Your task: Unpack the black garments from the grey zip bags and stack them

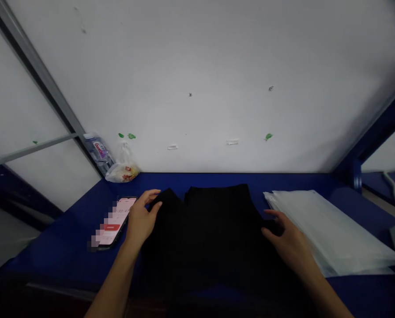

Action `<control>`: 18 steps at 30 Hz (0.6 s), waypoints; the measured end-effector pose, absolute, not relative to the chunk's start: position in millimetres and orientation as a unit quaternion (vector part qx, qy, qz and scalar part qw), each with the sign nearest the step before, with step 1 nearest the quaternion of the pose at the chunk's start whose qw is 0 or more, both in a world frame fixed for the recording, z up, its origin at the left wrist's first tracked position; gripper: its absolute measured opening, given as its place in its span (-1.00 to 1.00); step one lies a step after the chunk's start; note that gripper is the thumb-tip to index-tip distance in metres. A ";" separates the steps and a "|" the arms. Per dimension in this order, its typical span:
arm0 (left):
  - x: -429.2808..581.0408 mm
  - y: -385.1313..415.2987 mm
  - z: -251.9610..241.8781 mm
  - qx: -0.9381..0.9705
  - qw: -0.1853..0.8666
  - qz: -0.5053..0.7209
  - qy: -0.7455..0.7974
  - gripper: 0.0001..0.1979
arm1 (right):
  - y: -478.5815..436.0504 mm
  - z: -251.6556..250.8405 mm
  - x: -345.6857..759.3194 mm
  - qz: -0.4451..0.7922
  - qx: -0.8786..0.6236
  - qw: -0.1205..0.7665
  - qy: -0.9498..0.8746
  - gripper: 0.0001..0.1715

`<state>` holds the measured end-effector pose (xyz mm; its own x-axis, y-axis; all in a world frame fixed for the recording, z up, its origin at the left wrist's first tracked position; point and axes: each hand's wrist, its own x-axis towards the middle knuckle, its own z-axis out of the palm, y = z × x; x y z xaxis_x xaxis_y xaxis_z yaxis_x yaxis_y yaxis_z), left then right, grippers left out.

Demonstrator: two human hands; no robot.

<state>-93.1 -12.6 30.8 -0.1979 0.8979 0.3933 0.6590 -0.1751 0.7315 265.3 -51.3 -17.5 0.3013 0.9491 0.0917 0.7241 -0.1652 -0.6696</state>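
A black garment (213, 229) lies spread on the blue table in front of me, its kind hard to make out in the dark cloth. My left hand (143, 221) is at its upper left corner, with fingers and thumb curled around the cloth there. On the opposite side, my right hand (288, 238) has a raised fold of the same garment between thumb and fingers. The lower part of the cloth fades into shadow, so its near edge is unclear.
Left of the garment lies a phone (116, 223) with a lit screen. A plastic bottle (99, 152) and a tied plastic bag (123, 170) stand in the back left corner. Clear plastic bags (329, 225) are stacked at right. A white wall (210, 66) rises behind the blue table (157, 178).
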 end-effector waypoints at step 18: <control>-64.7 -31.4 51.8 0.700 0.172 0.298 0.625 -0.87 | -54.7 0.5 265.2 0.198 -0.723 0.362 -0.554 -0.64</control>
<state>-64.7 -31.4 51.8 0.0400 0.9785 0.2025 0.7730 -0.1587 0.6143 265.2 -54.7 0.5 0.3083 0.9444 0.1140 0.6580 -0.1251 -0.7426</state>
